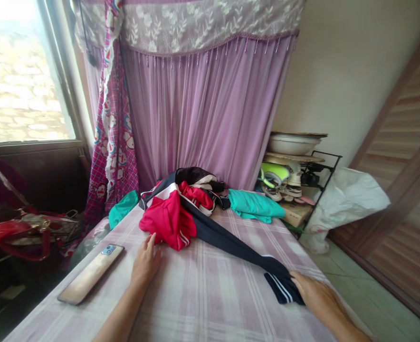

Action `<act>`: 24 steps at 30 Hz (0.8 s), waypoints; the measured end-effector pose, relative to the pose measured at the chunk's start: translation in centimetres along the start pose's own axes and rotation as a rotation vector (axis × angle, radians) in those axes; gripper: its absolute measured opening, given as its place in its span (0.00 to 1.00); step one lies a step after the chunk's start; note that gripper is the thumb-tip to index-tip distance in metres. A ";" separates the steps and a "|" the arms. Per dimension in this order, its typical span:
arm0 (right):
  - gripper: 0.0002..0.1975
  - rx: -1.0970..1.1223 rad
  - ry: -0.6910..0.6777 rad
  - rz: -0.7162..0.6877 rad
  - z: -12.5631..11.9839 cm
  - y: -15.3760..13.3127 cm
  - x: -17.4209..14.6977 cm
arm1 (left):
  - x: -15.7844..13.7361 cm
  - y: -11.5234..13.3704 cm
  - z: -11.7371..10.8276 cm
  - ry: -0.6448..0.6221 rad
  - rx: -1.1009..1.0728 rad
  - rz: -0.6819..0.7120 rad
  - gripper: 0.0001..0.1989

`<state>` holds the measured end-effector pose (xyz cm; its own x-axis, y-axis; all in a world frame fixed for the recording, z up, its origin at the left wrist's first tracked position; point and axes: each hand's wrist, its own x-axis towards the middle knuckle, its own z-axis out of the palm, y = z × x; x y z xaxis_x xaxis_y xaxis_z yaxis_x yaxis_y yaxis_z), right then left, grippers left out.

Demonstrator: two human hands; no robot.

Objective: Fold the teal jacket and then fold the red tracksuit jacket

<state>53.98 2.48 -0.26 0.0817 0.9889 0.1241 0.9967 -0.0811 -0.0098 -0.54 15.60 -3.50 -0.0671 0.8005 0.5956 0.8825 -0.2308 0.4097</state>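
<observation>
A red, white and navy jacket (167, 219) lies bunched on the checked tablecloth (210, 289). One long navy sleeve (227, 237) stretches from the bunch toward the front right and ends in a white-striped cuff (283, 288). My right hand (317, 297) is closed on the sleeve by that cuff, its fingertips partly hidden. At the lower edge of the red part is my left hand (146, 260), its fingers stretched out and apart. The fingertips appear to touch the red cloth; nothing is gripped in them.
A phone (91, 274) lies left of my left hand. Folded turquoise cloth (254, 205) and more dark clothing (195, 175) sit at the back, before a purple curtain (195, 114). To the right stand a shoe rack (320, 190) and a white plastic bag (345, 204).
</observation>
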 end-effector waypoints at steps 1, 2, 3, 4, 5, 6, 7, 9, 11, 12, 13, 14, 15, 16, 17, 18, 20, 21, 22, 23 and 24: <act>0.24 -0.019 -0.010 0.076 -0.2 0.6 -0.1 | 0.0 0.1 0.0 0.015 -0.001 0.000 0.27; 0.25 -0.032 -0.020 0.161 -0.4 1.1 -0.2 | 0.0 0.2 0.0 0.025 -0.003 0.005 0.28; 0.25 -0.039 -0.034 0.244 -0.6 1.5 -0.1 | 0.0 0.3 0.0 0.027 -0.004 0.016 0.29; 0.25 -0.039 -0.052 0.313 -0.8 1.8 0.0 | 0.1 0.4 -0.1 0.021 -0.004 0.035 0.30; 0.25 -0.035 -0.069 0.361 -0.9 1.9 0.1 | 0.1 0.6 -0.2 0.007 -0.001 0.060 0.31; 0.25 -0.030 -0.083 0.384 -0.9 1.9 0.3 | 0.1 0.7 -0.3 -0.011 0.006 0.084 0.32; 0.24 -0.026 -0.085 0.378 -1.0 1.6 0.5 | 0.1 0.9 -0.3 -0.032 0.020 0.100 0.32; 0.23 -0.027 -0.041 0.306 -1.1 0.5 1.0 | 0.3 1.2 -0.5 -0.073 0.066 0.090 0.28; 0.23 -0.026 0.040 0.203 -1.4 -1.2 1.4 | 0.5 1.5 -0.8 -0.118 0.120 0.047 0.20; 0.25 -0.023 0.069 0.157 -1.7 -2.2 1.6 | 0.7 1.7 -0.9 -0.142 0.141 0.029 0.17; 0.25 -0.018 0.081 0.119 -1.9 -3.2 1.8 | 0.9 1.8 -1.1 -0.168 0.154 0.015 0.15; 0.25 -0.014 0.071 0.090 -2.2 -4.1 2.0 | 1.1 1.9 -1.4 -0.194 0.162 0.004 0.14; 0.25 -0.014 0.049 0.068 -2.4 -4.8 2.1 | 1.3 2.1 -1.7 -0.220 0.166 -0.007 0.14; 0.23 -0.020 0.023 0.052 -2.7 -5.3 2.3 | 1.4 2.2 -2.0 -0.243 0.168 -0.016 0.15; 0.21 -0.030 0.000 0.042 -2.9 -5.6 2.5 | 1.6 2.3 -2.4 -0.261 0.169 -0.024 0.15; 0.19 -0.041 -0.015 0.041 -3.1 -5.7 2.6 | 1.7 2.4 -2.8 -0.270 0.165 -0.029 0.15; 0.16 -0.059 -0.029 0.071 -3.4 -5.4 2.8 | 1.7 2.8 -3.8 -0.259 0.129 -0.020 0.15; 0.16 -0.064 -0.034 0.097 -3.6 -5.1 2.9 | 1.6 3.1 -4.2 -0.247 0.091 -0.002 0.14; 0.17 -0.069 -0.036 0.127 -3.8 -4.9 3.0 | 1.4 3.6 -4.7 -0.235 0.042 0.025 0.14; 0.17 -0.075 -0.036 0.156 -3.9 -4.7 3.0 | 1.1 4.3 -5.1 -0.232 -0.014 0.060 0.14; 0.18 -0.080 -0.028 0.176 -4.0 -4.7 3.1 | 0.6 5.1 -5.5 -0.243 -0.072 0.099 0.14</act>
<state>49.54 5.41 4.13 0.2562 0.9615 0.0994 0.9638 -0.2620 0.0502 1.40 11.87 2.76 0.1396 0.8793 0.4554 0.8435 -0.3465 0.4105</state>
